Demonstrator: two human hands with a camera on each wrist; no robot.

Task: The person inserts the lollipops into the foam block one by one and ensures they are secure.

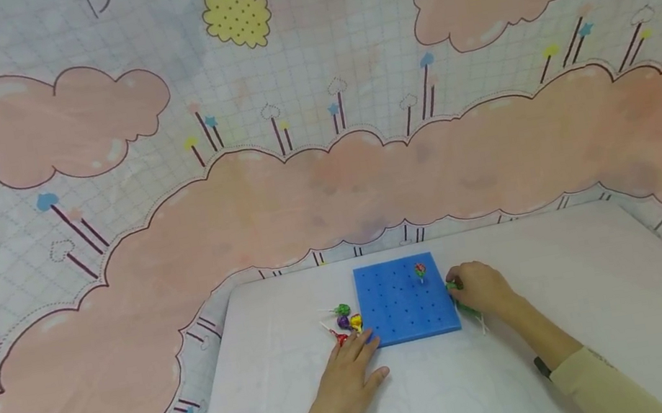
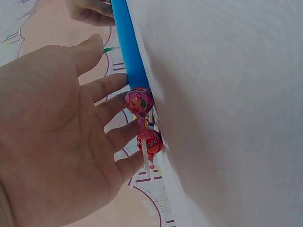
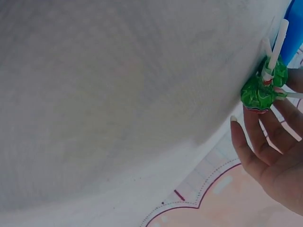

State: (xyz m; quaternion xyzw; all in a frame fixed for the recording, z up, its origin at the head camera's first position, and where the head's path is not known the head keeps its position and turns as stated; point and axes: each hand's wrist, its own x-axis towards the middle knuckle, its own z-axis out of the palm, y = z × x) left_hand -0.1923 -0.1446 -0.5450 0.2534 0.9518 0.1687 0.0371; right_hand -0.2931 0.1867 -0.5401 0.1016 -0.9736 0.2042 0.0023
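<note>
One square blue foam board (image 1: 406,300) dotted with small holes lies low in the middle of the head view on the white tabletop (image 1: 580,281), with one red-and-green wrapped lollipop (image 1: 420,270) standing upright in a hole near its upper right corner. Four wrapped lollipops (image 1: 345,321), green, purple, yellow and red, lie clustered just beside the board's left edge. The left hand (image 1: 347,379) rests flat with fingers spread and relaxed, its fingertips at the board's lower left corner, next to the red lollipop. The right hand (image 1: 481,287), at the board's right edge, curls loosely over green-wrapped lollipops (image 3: 261,90); their count is unclear, and so is whether the fingers grip them.
</note>
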